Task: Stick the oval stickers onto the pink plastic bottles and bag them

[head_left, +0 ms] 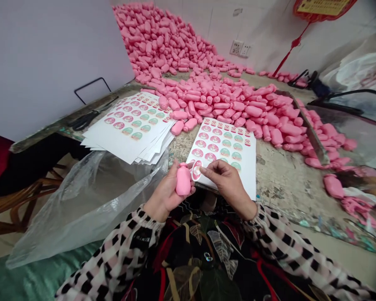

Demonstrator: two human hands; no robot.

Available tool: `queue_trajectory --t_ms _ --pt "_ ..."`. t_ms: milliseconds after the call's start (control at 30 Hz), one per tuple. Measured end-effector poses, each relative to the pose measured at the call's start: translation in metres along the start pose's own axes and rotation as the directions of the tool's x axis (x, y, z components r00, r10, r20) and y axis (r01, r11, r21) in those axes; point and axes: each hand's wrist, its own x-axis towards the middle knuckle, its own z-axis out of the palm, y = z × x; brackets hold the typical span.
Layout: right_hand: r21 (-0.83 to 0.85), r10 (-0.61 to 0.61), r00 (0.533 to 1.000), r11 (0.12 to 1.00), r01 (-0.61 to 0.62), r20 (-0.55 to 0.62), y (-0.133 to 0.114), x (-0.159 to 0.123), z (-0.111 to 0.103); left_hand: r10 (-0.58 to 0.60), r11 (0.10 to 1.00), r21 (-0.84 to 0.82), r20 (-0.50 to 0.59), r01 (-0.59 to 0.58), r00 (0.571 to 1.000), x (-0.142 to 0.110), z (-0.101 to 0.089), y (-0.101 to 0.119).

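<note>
A small pink bottle (183, 180) lies in my left hand (166, 194), its neck pointing away from me and my fingers curled around it. Just to its right, my right hand (228, 184) pinches an oval pink-and-white sticker (196, 170) between thumb and forefinger. The sticker is tilted on edge, close to the bottle; whether they touch I cannot tell. Beneath and beyond my right hand is a sheet of stickers (221, 140) with pink and green rows. Its lower left part is hidden behind my hand.
A large heap of pink bottles (213, 96) spreads over the worktable (272, 171) and up the wall. More sticker sheets (115, 138) are stacked at the left, near black scissors (84, 119). A clear plastic bag (90, 200) hangs off the front edge. A wooden strip (311, 133) borders the heap.
</note>
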Motion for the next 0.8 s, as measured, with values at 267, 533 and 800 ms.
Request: queue_trajectory --t_ms 267,533,800 --pt "-0.053 0.082 0.994 0.996 -0.078 0.073 0.001 -0.014 0.005 0.012 0.996 0.092 0.03 -0.015 0.999 0.009 0.004 -0.009" --pt "-0.082 0.111 0.988 0.991 -0.103 0.103 0.005 -0.015 0.009 0.004 0.995 0.104 0.06 -0.01 0.998 0.007 0.006 -0.01" --pt "-0.187 0.074 0.994 0.981 -0.058 0.085 0.011 -0.015 0.011 0.022 0.989 0.146 0.042 -0.028 0.999 0.008 0.006 -0.011"
